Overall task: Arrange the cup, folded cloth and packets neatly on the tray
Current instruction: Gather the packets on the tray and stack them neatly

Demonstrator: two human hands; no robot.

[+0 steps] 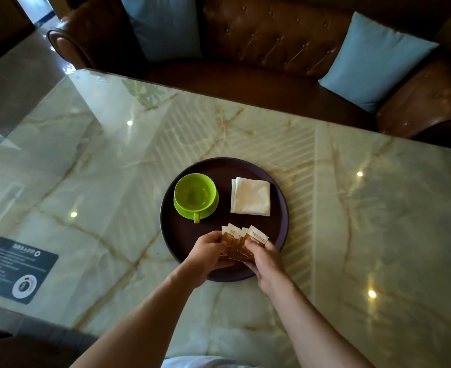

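A round dark tray (pixel 280 227) lies on the marble table. On its left stands a green cup (pixel 194 193) on a green saucer, handle toward me. A white folded cloth (pixel 250 197) lies flat on the tray's right half. At the tray's near edge, several brown and white packets (pixel 241 241) are fanned out, overlapping. My left hand (pixel 208 254) grips their left side and my right hand (pixel 268 261) pinches the rightmost one. The lower parts of the packets are hidden by my fingers.
The glossy marble table (pixel 99 168) stretches wide around the tray. A dark printed card (pixel 17 269) lies at the near left. A brown leather sofa (pixel 272 49) with light blue cushions (pixel 375 62) stands beyond the far table edge.
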